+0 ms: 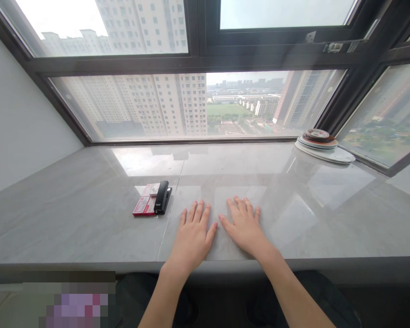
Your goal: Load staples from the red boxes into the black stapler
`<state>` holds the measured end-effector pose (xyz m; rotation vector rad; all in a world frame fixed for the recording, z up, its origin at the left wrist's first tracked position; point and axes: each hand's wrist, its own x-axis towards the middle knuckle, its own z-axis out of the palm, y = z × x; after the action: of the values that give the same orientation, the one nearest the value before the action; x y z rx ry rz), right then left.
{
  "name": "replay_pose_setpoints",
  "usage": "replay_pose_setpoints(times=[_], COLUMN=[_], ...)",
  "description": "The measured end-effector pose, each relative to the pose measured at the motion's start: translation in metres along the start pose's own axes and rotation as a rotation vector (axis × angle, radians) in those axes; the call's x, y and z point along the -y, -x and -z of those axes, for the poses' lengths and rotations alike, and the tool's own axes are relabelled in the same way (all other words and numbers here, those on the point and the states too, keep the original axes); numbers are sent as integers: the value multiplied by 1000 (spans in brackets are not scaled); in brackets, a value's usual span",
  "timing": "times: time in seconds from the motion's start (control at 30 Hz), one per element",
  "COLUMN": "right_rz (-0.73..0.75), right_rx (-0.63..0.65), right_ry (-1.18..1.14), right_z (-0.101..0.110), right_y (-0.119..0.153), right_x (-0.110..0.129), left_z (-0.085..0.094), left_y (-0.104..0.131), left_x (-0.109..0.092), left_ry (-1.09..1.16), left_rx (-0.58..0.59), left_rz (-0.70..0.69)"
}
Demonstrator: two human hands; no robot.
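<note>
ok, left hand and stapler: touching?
Apart. The head view shows bare countertop between the fingers of the left hand and the stapler.

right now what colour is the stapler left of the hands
Black: the stapler shows best in the head view, the only one here.

Layout of the window ledge (71, 232): the window frame (198, 63) rises along its far edge, and a stack of plates (317, 140) stands in its far right corner. Near the middle of the near edge, the left hand (193, 234) and the right hand (242, 223) rest side by side on the ledge, apart, both pointing toward the far edge. Left of the left hand and somewhat farther from the near edge lie boxes (144, 206), with a stapler (161, 198) at their right side, whether on or beside them cannot be told.
</note>
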<state>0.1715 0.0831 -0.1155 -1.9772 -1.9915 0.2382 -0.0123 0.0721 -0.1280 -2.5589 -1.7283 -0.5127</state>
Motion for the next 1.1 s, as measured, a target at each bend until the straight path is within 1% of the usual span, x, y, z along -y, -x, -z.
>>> replay_pose_setpoints(times=[0.03, 0.07, 0.13, 0.17, 0.2, 0.27, 0.3, 0.37, 0.4, 0.43, 0.5, 0.53, 0.6, 0.73, 0.8, 0.83, 0.87, 0.93, 1.0, 1.1], right_rz=[-6, 22, 195, 257, 282, 301, 300, 306, 313, 322, 344, 358, 395, 455, 464, 456, 434, 365, 282, 186], right_rx=[16, 42, 132, 181, 218, 244, 224, 180, 175, 178, 195, 196, 187, 129, 51, 5, -42, -124, -182, -218], right_ry=[-82, -184, -431, -516, -558, -563, -523, -381, -326, -284, -248, -241, -219, -225, -309, -348, -376, -378, -341, -283], right_z=[3, 6, 7, 4, 1, -11, -18, -28, -30, -31, -26, -21, -7, 15, 18, 17, 15, 9, 3, -1], right_y=[-6, -13, -31, -42, -53, -77, -89, -109, -117, -124, -131, -132, -128, -102, -85, -78, -71, -61, -56, -55], right_x=[12, 28, 67, 89, 111, 151, 168, 189, 194, 194, 184, 173, 144, 77, 53, 45, 41, 40, 47, 61], left_z=[2, 5, 10, 12, 14, 15, 15, 16, 17, 18, 23, 25, 29, 28, 23, 21, 18, 15, 12, 10], left_y=[5, 9, 16, 18, 20, 21, 21, 20, 20, 20, 20, 20, 21, 20, 15, 12, 9, 2, -4, -8], left_x=[-1, -2, -3, -3, -2, 0, 1, 3, 2, 2, -1, -3, -6, -9, -10, -11, -11, -12, -12, -10], left_ry=[8, 19, 54, 76, 101, 146, 160, 173, 175, 177, 191, 203, 236, 299, 270, 235, 195, 127, 96, 93], left_rx=[-3, -7, -15, -19, -25, -35, -39, -43, -47, -54, -77, -90, -116, -150, -171, -177, -176, -148, -110, -90], left_rz=[-8, -18, -48, -59, -63, -55, -48, -39, -35, -30, -11, 5, 43, 133, 168, 180, 187, 180, 146, 101])
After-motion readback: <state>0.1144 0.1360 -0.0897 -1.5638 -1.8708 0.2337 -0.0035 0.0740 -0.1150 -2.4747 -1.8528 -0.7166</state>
